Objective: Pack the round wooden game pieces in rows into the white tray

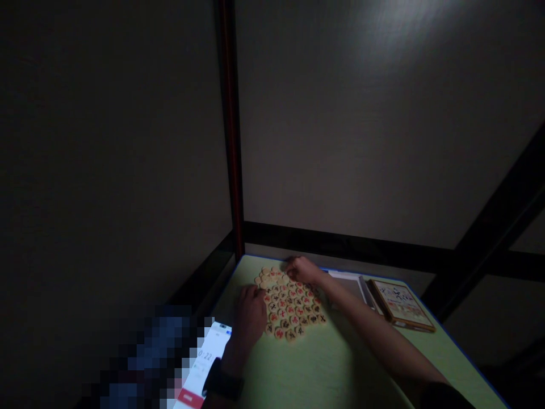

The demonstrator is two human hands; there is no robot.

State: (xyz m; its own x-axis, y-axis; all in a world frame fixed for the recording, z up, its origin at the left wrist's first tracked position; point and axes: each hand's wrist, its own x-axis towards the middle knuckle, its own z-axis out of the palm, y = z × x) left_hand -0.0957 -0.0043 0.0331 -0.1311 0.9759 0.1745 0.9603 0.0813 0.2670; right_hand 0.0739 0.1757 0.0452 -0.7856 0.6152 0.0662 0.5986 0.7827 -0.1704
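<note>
Round wooden xiangqi pieces [292,309] lie packed close together on the pale green table. Most show red or black characters; several at the far left are blank side up. At the left border of the group, my left hand [252,309] has its fingers curled in beside the pieces; whether a piece is between them is hidden. My right hand [301,270] reaches to the far edge of the group. Its bent fingers are closed at a xiangqi piece there, mostly covered by the hand. A dark watch [223,379] is on my left wrist.
At the right of the table [315,375] lies a printed, brown-edged box [404,304]. A white-rimmed grey tray [351,287] sits beside it, partly behind my right forearm. A lit phone [206,355] with a timer is at the lower left. Walls [361,142] stand behind and left.
</note>
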